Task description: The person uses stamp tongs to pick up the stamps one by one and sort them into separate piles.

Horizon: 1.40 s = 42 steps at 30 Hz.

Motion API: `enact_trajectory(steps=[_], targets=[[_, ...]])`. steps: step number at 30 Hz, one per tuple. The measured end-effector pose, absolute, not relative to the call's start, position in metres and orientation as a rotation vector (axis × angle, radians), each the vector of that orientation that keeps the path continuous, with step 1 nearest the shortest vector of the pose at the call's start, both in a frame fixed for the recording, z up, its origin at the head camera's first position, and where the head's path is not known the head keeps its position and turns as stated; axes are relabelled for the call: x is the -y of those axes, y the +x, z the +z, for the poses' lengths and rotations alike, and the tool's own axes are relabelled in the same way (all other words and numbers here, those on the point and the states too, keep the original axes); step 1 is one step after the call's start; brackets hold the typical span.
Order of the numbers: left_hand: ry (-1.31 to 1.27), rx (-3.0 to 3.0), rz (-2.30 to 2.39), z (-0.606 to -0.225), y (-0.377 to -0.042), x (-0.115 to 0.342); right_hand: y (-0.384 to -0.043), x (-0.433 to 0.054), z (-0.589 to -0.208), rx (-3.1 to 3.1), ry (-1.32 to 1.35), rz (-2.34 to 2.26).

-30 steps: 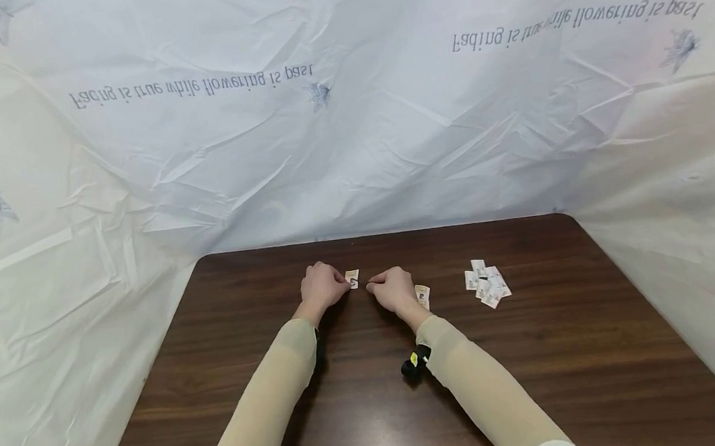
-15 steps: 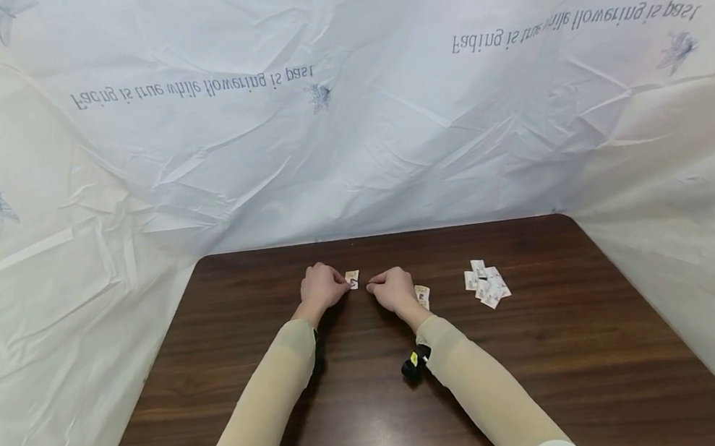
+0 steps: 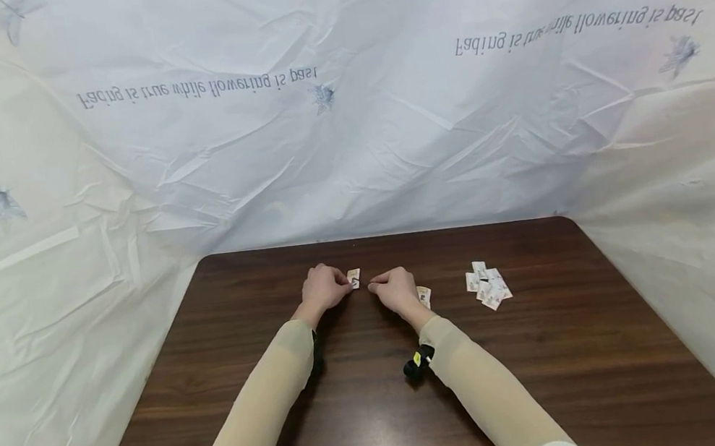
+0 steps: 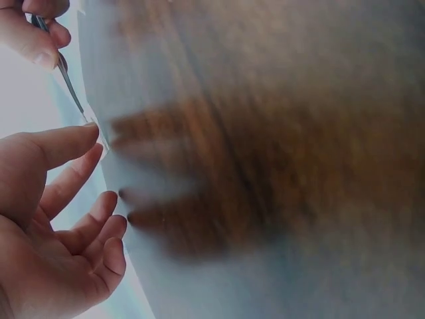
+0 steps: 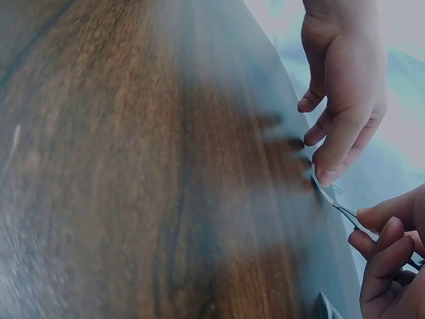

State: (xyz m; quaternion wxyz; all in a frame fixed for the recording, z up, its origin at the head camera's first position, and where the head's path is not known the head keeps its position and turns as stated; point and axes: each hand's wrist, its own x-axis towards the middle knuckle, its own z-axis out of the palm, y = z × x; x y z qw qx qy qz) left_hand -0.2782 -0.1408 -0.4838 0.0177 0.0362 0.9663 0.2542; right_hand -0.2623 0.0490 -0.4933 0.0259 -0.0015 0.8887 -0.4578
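At the far middle of the table, my left hand (image 3: 325, 287) pinches the lower left edge of a small printed paper piece (image 3: 354, 275) between thumb and forefinger. Its other fingers are loosely bent in the left wrist view. My right hand (image 3: 394, 288) grips metal tweezers (image 5: 346, 212), their tips right at the left thumb and the paper's edge. In the left wrist view the tweezers (image 4: 68, 83) slant down towards the left fingertips. Much of the paper is hidden behind the fingers in the wrist views.
Beside the right wrist lie small printed papers (image 3: 425, 295), partly covered by it. Further right is a loose pile of several white printed papers (image 3: 490, 287). The dark wooden table (image 3: 576, 374) ends at a hanging white sheet (image 3: 364, 164).
The paper piece at the left fingertips has turned slightly and looks a little narrower. Both hands stay nearly in place; the head view has shifted slightly.
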Motion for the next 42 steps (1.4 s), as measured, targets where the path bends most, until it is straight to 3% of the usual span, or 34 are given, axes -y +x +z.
enact_trajectory(steps=[17, 42], targets=[[0.277, -2.982, 0.979, -0.481, -0.262, 0.151, -0.249, -0.082, -0.484, -2.447, 0.048, -1.699], [0.394, -2.957, 1.009, -0.482, -0.249, 0.141, -0.221, -0.164, -0.483, -2.376, 0.056, -1.742]])
